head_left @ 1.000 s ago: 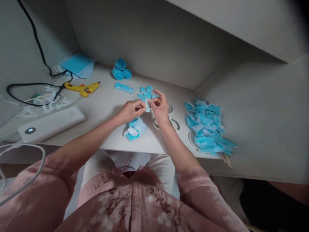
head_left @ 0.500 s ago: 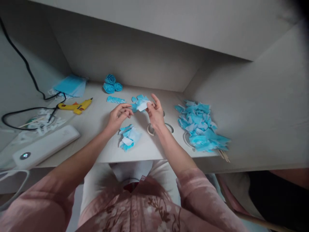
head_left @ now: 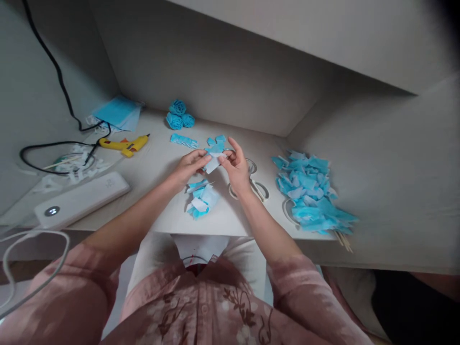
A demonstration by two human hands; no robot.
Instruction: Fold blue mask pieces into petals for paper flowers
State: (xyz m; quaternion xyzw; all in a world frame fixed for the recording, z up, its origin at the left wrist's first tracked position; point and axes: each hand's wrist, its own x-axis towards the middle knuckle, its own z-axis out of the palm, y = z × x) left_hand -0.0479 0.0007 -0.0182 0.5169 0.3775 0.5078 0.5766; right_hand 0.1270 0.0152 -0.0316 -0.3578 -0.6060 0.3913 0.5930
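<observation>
My left hand (head_left: 192,165) and my right hand (head_left: 235,167) meet over the middle of the table. Between their thumbs and fingers they pinch a small piece of blue-and-white fabric (head_left: 213,164), white side facing me. Just beyond it lie several small blue petals (head_left: 216,142), partly hidden by the fingers. Under my right wrist are scissors (head_left: 259,188) with pale handles. A small heap of cut blue and white pieces (head_left: 201,200) lies nearer me, and a row of overlapped blue pieces (head_left: 184,140) sits to the left.
Three blue fabric roses (head_left: 178,115) stand at the back. Leftward are a yellow glue gun (head_left: 125,144) with a black cord, stacked blue masks (head_left: 118,113), white scraps and a white power bank (head_left: 84,199). A large blue fabric pile (head_left: 305,184) with wooden sticks (head_left: 344,241) lies right.
My left hand has moved right and now takes hold of the fabric piece that my right hand held. The camera view has shifted slightly, so the table items appear further right.
</observation>
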